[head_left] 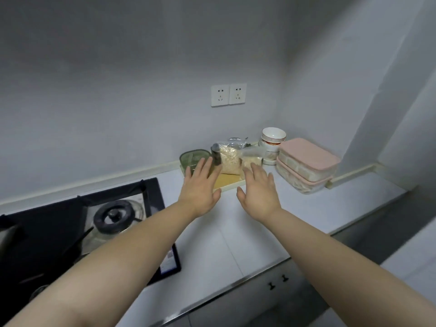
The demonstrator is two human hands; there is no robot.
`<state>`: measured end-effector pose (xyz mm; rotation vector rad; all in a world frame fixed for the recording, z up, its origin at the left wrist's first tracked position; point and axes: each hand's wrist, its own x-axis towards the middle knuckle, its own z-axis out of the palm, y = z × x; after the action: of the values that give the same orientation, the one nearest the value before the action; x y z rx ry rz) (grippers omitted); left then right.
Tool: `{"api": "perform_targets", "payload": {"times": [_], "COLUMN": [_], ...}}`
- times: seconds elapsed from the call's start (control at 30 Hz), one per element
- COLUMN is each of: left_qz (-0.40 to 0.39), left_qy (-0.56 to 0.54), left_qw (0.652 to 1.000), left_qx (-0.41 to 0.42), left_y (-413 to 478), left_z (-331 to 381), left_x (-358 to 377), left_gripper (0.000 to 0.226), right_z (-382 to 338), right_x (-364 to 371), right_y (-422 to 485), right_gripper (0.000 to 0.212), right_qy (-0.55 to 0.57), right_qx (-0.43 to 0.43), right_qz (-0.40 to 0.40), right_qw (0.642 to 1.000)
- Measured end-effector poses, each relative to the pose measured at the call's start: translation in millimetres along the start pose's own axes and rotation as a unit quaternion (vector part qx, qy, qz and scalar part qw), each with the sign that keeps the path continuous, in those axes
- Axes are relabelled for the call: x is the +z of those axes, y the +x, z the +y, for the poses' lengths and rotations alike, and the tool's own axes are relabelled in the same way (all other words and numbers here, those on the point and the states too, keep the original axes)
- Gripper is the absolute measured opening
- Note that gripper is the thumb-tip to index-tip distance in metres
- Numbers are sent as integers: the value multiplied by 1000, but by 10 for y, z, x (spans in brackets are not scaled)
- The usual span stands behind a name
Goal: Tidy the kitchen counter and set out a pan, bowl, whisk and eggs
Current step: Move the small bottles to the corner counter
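Both my hands reach out flat and hold nothing; I think the job has hardly begun.

Nearest to me, on the stove (pixel 47 230) at my left, sits a glass lid (pixel 118 215) on what looks like a pan, so the pan may be out already. Next comes the white counter (pixel 236 232). Over it my left hand (pixel 200 185) and right hand (pixel 258 193) have straight, spread fingers at the front of a pale tray (pixel 230 184); I cannot tell if they touch it. On the tray stand two bags of oats (pixel 230 159), a dark jar (pixel 215 153) and a green box (pixel 191 159), waiting to be tidied. Farther back is a stack of white bowls (pixel 273 135) beside two pink boxes (pixel 306 154). I see no whisk and no eggs.
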<state>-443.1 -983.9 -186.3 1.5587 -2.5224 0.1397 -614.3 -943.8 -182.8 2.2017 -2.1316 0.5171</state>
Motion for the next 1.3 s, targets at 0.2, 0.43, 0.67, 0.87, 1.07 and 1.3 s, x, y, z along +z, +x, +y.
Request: {"api": "perform_targets", "payload": {"times": [0.2, 0.43, 0.67, 0.87, 1.07, 1.3], "left_qz": [22, 34, 48, 29, 6, -32], "left_qy": [83, 128, 144, 167, 168, 168], "left_qw": [992, 972, 945, 915, 889, 851], "left_qx": [-89, -195, -291, -365, -425, -497], "left_y": [-1171, -2410, -3367, -3945, -4323, -4630], "left_z": [-684, -1426, -2023, -2538, -3326, -4152], "left_x": [-238, -556, -766, -840, -846, -880], "left_gripper": [67, 66, 68, 66, 68, 65], "right_z": [-1028, -2285, -3353, -4286, -5234, -6282], "right_x": [78, 235, 398, 629, 1045, 1447], "right_y": [-324, -730, -948, -970, -821, -589], "right_gripper": [63, 64, 63, 65, 64, 64], "right_qy": [-5, -4, 1, 33, 54, 71], "right_qx": [-82, -191, -307, -380, -417, -455], "right_qz": [-12, -14, -25, -40, -63, -88], "right_qw": [997, 982, 951, 924, 905, 883]}}
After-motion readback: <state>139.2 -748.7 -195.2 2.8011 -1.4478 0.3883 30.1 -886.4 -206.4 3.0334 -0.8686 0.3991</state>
